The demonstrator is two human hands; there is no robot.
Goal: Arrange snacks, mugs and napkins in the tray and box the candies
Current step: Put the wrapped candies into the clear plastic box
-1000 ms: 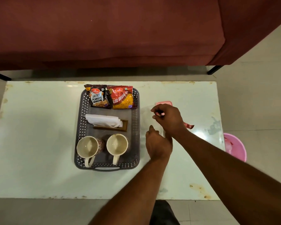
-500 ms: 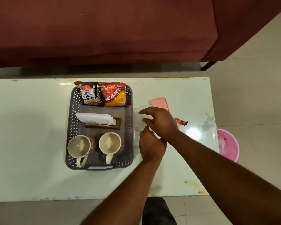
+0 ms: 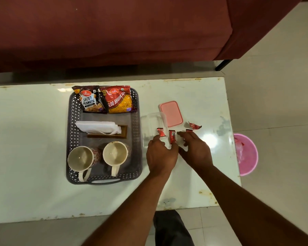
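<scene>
Both hands were down on the glossy white tabletop (image 3: 34,135) just right of the tray. The left hand (image 3: 161,156) had its fingers pinched on a small red-wrapped candy (image 3: 172,136), and another red candy (image 3: 161,132) lay right at its fingertips; the right hand (image 3: 194,150) was spread loosely, palm down, over a third one, not clearly gripping anything. A fourth, crinkled red candy (image 3: 194,125) sat a bit further out. I'd say the smart way was to gather them one by one and drop them straight into the clear plastic box (image 3: 153,124), which looked empty, just beside the candies, then snap on the pink rectangular lid (image 3: 171,113) lying next to it. The grey perforated plastic tray (image 3: 139,139) already held two snack packets (image 3: 103,100), white napkins in a brown holder (image 3: 100,128) and two cream mugs (image 3: 98,157), both empty.
</scene>
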